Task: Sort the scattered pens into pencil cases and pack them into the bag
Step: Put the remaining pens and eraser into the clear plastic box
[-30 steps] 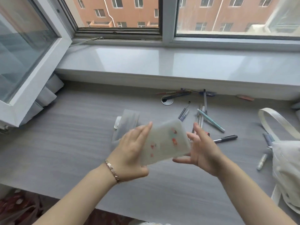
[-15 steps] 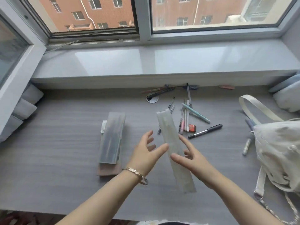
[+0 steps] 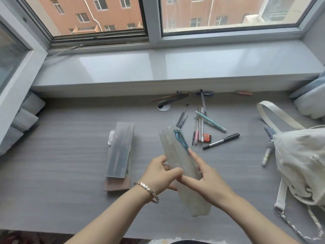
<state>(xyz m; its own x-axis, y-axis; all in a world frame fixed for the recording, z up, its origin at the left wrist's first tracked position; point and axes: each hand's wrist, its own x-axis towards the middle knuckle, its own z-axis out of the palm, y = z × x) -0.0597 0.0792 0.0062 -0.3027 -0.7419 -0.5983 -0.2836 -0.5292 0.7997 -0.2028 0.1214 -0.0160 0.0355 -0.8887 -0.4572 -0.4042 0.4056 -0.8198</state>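
case (image 3: 177, 150) is held above the worktop (image 3: 52, 173), left hand (image 3: 158, 173) and right hand (image 3: 205, 180) both clamped on its near half, likely to pry it open. other case (image 3: 119, 148) at 10 o'clock, bag (image 3: 302, 164) at 3, loose pens (image 3: 202, 127) at 1.

A long frosted pencil case (image 3: 175, 147) with a teal sticker is held tilted above the desk, gripped by the left hand (image 3: 158, 175) and right hand (image 3: 207, 182). To its left a second frosted case (image 3: 120, 148) lies on a flat brown case (image 3: 117, 185). Loose pens (image 3: 200, 127) lie scattered beyond, among them a black marker (image 3: 221, 141). A cream bag (image 3: 302, 166) slumps at right, two pens (image 3: 266, 155) beside it
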